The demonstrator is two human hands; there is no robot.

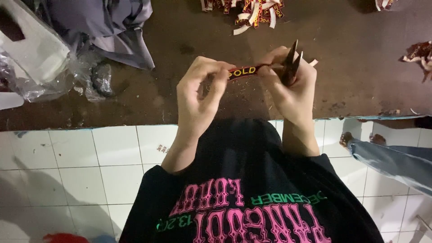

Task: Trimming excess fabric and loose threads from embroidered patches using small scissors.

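Note:
A small dark red woven label point(243, 71) with yellow lettering is stretched between both my hands above the brown table point(189, 99). My left hand point(198, 96) pinches its left end between thumb and fingers. My right hand point(290, 87) pinches the right end and also holds small dark snips point(291, 62) whose blades point upward. A pile of similar red and white labels point(252, 12) lies at the table's far edge, beyond my hands.
Grey cloth point(112, 27) and crumpled clear plastic point(67, 72) over white material lie at the table's left. More labels point(420, 51) sit at the right edge. Below is white tiled floor point(90, 166); another person's jeans leg and foot point(382, 155) are at the right.

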